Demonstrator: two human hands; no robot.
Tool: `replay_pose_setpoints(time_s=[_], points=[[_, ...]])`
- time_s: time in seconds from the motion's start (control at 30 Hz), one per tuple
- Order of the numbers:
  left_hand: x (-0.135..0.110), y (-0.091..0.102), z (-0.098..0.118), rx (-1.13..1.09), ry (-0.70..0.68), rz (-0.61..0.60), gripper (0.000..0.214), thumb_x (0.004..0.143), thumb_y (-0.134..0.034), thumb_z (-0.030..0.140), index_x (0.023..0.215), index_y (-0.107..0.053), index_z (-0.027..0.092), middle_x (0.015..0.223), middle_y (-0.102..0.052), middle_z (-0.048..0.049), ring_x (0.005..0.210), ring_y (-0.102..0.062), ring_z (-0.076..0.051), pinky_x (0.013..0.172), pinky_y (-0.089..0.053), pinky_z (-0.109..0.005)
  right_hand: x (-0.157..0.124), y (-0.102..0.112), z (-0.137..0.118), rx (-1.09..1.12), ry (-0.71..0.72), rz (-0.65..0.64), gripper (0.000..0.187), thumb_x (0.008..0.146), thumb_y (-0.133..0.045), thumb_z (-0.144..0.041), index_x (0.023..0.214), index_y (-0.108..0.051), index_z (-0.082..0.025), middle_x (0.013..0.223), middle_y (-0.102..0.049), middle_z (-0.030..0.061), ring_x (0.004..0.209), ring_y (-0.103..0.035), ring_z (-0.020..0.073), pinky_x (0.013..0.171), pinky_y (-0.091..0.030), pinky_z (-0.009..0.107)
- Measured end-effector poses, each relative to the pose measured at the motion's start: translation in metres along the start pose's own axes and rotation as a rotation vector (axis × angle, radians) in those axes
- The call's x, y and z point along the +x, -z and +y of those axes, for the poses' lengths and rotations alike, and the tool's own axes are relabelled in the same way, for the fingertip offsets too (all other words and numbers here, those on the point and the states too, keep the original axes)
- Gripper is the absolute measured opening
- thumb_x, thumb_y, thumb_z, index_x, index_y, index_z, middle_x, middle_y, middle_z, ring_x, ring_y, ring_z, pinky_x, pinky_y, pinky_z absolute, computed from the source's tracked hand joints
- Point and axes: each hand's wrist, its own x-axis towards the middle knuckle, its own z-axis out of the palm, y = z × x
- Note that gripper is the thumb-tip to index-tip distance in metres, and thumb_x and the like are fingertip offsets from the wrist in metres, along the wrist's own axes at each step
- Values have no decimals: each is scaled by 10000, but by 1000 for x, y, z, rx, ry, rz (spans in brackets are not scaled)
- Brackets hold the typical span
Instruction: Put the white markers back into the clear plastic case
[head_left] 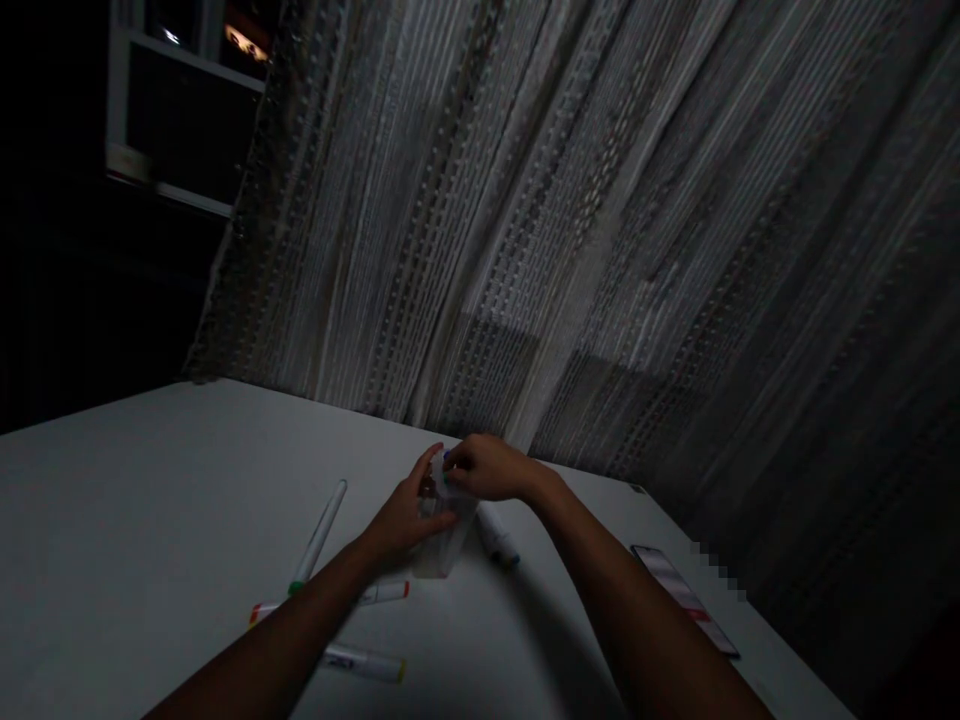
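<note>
My left hand [409,518] is wrapped round the side of a clear plastic container [433,555], which stands on the white table. At its top is my right hand [480,467], fingers pinched together over the rim. Small blue and green ends and a whitish part show by those fingertips, like a marker, though the fingers partly cover it. Just right of the container lie white markers [495,537] with dark, coloured ends.
A white marker with a green end [319,537] lies left of my forearm. Red-ended [386,592] and yellow-ended [367,662] markers lie partly behind it. A phone [684,600] rests on the table's right side. A patterned curtain [525,200] hangs behind the table [150,500]. The room is dim.
</note>
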Motion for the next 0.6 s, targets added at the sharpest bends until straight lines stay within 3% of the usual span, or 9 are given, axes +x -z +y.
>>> replay_pose_setpoints(time_s=[0.13,0.27,0.4,0.6], points=[[1,0,-2,0,9,-3,956,645,-694,368,1385,-126,160,1198,-505,-121,1071,-502,-250,909,-398,-366,3,-3,1,-17,-19,-23,234,722,-531,-192,891,-690,-169,739,-662,23,631,-557,115,549,-323,197],[2,0,-5,-8,4,-4,975,641,-698,385,1384,-105,166,1196,-507,-116,1062,-507,-239,907,-403,-361,7,-12,3,-97,-56,48,217,719,-538,-247,849,-692,-166,756,-664,46,668,-564,138,558,-321,215],[1,0,-4,11,17,-6,973,642,-705,377,1383,-109,172,1201,-493,-120,1039,-515,-233,889,-411,-359,8,-13,10,-30,-135,197,205,735,-506,-247,770,-678,-141,696,-639,40,628,-536,123,543,-306,212],[0,-1,3,-6,47,2,964,637,-710,361,1381,-122,190,1197,-502,-107,1001,-540,-225,892,-409,-365,6,3,24,100,-307,494,206,757,-474,-238,721,-643,-126,641,-587,9,604,-487,108,529,-287,203]])
